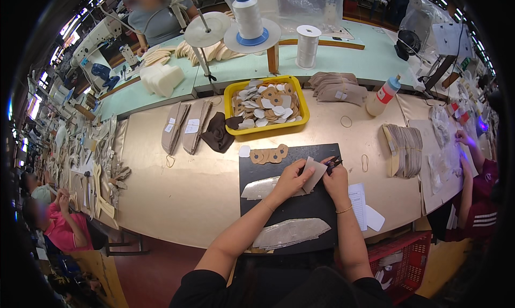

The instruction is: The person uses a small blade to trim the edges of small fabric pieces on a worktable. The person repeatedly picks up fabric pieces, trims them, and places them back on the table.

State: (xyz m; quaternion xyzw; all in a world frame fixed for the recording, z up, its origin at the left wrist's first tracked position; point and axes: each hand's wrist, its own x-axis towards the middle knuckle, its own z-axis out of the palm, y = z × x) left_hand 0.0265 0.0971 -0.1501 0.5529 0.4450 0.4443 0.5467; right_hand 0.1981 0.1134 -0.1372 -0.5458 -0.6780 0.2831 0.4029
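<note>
Over a black mat [287,208], my left hand [291,179] is closed on a beige-grey flat cut piece [316,172], held tilted up between thumb and fingers. My right hand [337,182] grips dark-handled thread snips [333,162] close to that piece's right edge; its fingers are partly hidden. Beneath my hands lies a fan of similar grey pieces [259,188], partly covered by my left hand. Another fan of grey pieces [292,233] rests nearer to me on the mat. Several small tan pieces with dark dots [268,156] overlap at the mat's far edge, beside a white patch [244,151].
Beyond the mat stands a yellow tray [270,129] heaped with small pieces. Bundled pieces [402,150], a bottle [383,97] and a paper sheet [358,203] are to the right. Dark brown cloth [218,134] lies left. A red crate [405,265] sits below the table; co-workers flank it.
</note>
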